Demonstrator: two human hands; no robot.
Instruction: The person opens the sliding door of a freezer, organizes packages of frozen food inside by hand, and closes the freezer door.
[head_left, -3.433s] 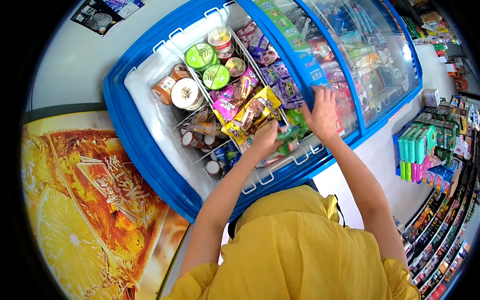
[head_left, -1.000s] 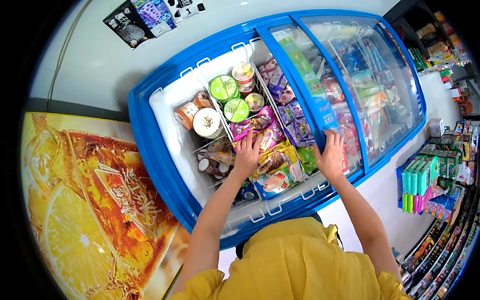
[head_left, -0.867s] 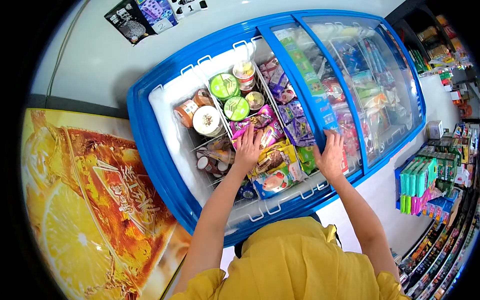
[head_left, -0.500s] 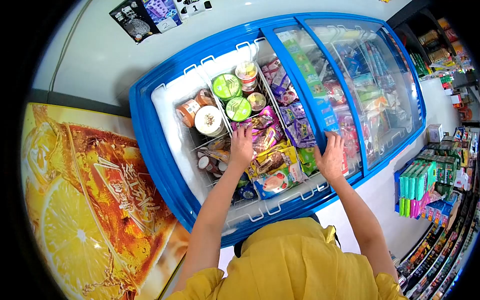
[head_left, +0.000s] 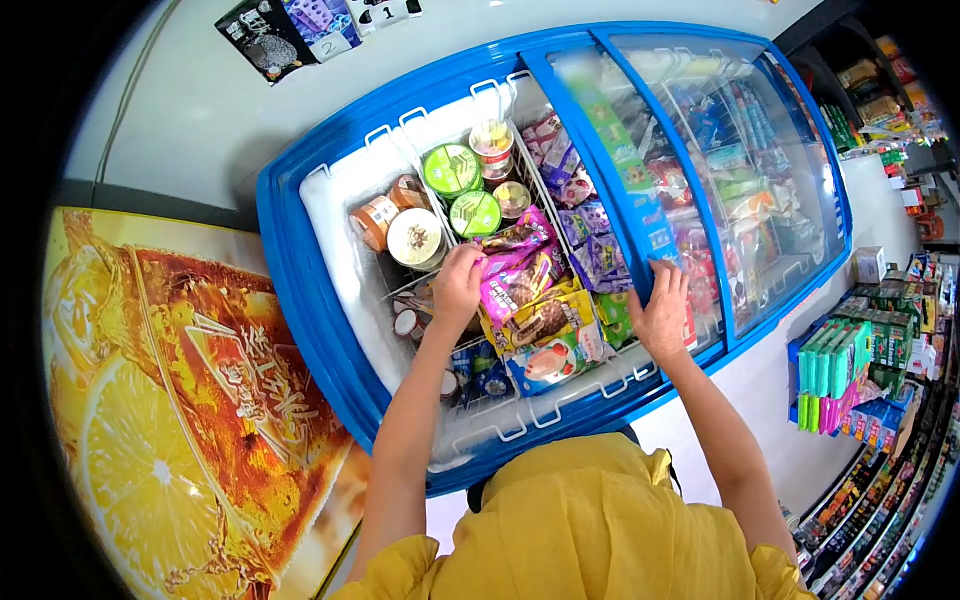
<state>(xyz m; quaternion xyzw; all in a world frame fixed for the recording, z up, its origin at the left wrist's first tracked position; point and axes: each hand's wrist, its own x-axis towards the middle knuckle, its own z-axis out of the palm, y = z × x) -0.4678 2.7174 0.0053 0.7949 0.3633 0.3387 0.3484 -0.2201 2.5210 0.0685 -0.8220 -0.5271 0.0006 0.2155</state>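
Observation:
In the head view, my left hand (head_left: 457, 290) is inside the open freezer section, its fingers closed on the upper left edge of a pink ice cream packet (head_left: 515, 285). The packet lies over a yellow ice cream packet (head_left: 550, 320). A white-and-green packet (head_left: 560, 362) is below that one. My right hand (head_left: 661, 315) rests on the blue frame of the sliding lid (head_left: 640, 235), with fingers stretched and thumb apart. Left of the packets stand a white-lidded cup (head_left: 416, 238) and green-lidded tubs (head_left: 475, 215).
White wire dividers (head_left: 548, 190) split the freezer (head_left: 300, 300). Purple packets (head_left: 597, 250) fill the middle compartment. A drink poster (head_left: 190, 420) covers the panel at left. Stacked goods (head_left: 835, 360) and shelves (head_left: 880, 480) stand at right.
My left hand has shifted left and slightly down. The pink packet has come along a little and more of it shows. My right hand stays on the lid frame.

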